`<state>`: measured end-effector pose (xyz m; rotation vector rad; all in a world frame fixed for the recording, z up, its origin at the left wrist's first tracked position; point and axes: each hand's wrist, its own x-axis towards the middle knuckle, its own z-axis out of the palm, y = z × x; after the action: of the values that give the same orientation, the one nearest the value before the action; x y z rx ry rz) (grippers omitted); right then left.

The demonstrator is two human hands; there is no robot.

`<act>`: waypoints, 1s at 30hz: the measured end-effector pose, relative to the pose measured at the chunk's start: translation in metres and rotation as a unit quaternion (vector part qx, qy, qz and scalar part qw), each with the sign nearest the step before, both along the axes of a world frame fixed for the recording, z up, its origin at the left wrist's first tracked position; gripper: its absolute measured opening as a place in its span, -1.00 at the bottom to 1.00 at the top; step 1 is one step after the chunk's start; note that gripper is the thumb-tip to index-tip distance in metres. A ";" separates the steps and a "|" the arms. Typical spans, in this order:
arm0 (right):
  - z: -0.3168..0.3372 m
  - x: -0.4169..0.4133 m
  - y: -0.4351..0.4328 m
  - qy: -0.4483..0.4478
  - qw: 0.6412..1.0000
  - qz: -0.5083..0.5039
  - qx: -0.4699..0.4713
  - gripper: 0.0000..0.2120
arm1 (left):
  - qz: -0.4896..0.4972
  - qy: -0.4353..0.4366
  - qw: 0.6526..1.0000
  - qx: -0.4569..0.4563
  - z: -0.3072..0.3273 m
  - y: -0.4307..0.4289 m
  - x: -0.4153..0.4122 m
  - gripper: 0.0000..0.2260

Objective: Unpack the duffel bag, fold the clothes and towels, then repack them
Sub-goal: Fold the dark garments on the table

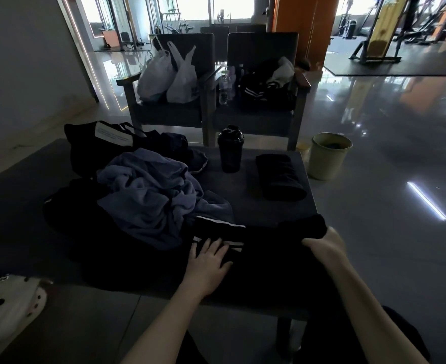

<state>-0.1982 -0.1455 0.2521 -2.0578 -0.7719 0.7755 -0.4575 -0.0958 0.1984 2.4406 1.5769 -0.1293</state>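
Crumpled blue towel [153, 195] near shaker bottle [230, 148]

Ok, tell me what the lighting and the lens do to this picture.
Head view: the windows at the back are blown out while the table is dim, so the black garment at the near edge loses its folds; streaks of glare lie on the glossy floor; the wide lens bows the picture's edges.
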 end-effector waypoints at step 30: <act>-0.013 -0.111 0.046 -0.188 0.942 0.272 0.052 -0.51 | 0.237 -0.333 0.904 -0.131 0.019 0.015 -0.028 -0.43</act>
<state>-0.3087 -0.1000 0.2390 -1.9332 -1.6062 0.6104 -0.4853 -0.0811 0.2175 1.5788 1.6148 0.4911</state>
